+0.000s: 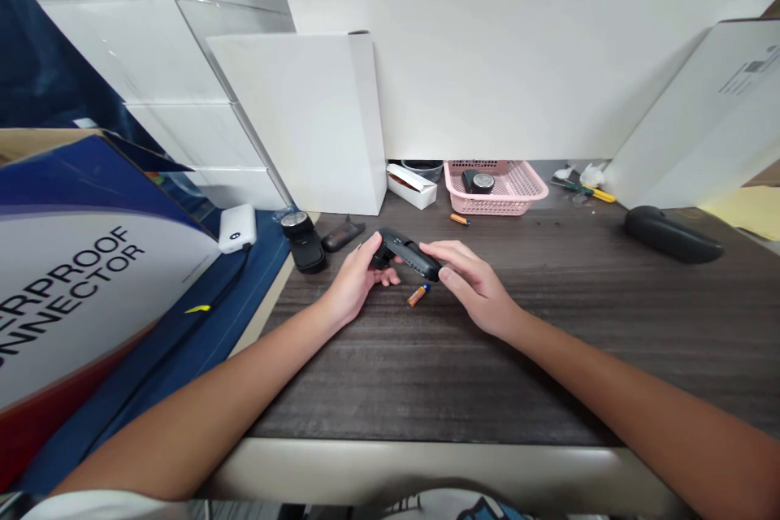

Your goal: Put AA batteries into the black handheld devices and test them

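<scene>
A long black handheld device [409, 254] is held above the dark wooden table, tilted down to the right; its exact kind is not clear. My left hand [359, 276] grips its left end, thumb on top and fingers curled beneath. At the other end, my right hand [472, 280] closes its thumb and fingers on the casing. Just below the device lies an orange battery [418, 295] with a blue end. Left of my left hand are a black device with a round silver face [303, 242] and a small dark plastic piece [343, 234].
Behind stands a pink basket [496, 203] holding another silver-faced device [478, 182]. A second battery [460, 219] and a small white box [412, 184] lie near it. A black case [670, 236] is at right; a white power bank [237, 228] with a cable is at left.
</scene>
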`<state>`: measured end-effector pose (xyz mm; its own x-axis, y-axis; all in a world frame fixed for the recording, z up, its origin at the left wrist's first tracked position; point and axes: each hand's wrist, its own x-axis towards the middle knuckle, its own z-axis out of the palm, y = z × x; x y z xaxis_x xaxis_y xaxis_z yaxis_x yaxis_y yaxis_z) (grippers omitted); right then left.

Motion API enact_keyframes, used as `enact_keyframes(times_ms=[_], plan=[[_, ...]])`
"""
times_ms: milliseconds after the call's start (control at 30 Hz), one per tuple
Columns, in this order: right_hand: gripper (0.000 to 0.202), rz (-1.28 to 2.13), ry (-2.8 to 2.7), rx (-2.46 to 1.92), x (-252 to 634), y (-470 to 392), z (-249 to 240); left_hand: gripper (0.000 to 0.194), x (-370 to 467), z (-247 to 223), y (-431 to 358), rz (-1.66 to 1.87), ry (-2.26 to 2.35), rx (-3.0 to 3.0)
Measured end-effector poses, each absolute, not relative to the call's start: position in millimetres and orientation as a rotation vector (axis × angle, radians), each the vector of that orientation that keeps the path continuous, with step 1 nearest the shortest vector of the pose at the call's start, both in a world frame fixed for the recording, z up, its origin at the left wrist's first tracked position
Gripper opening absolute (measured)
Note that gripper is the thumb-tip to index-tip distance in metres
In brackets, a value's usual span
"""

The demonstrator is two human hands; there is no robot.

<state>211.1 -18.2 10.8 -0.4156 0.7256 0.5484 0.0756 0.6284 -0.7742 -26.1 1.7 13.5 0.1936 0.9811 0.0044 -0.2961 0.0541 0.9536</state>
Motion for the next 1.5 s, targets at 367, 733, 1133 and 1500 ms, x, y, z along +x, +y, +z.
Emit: enact_keyframes(times_ms=[367, 733, 1133, 1500], plan=[[0.11, 1.168, -1.862, -0.506, 214.0, -12.5, -1.9, 0.055, -22.8, 11.0, -9.1, 0.894, 0.642, 1.05], [0.084, 0.711, -2.045, -0.541, 216.2, -19.1, 17.0, 0.061, -26.4, 20.0, -2.0, 0.744, 0.711, 0.989], [0.138, 0.529, -2.241, -0.466, 209.5, -24.8, 12.2, 0.052, -41.4, 15.2, -4.1, 0.82, 0.637, 0.962], [0.148, 0.56, -2.254, -0.389, 203.0, -40.5, 19.9, 0.071, -36.7, 6.9, -22.0, 0.771, 0.592, 0.981]])
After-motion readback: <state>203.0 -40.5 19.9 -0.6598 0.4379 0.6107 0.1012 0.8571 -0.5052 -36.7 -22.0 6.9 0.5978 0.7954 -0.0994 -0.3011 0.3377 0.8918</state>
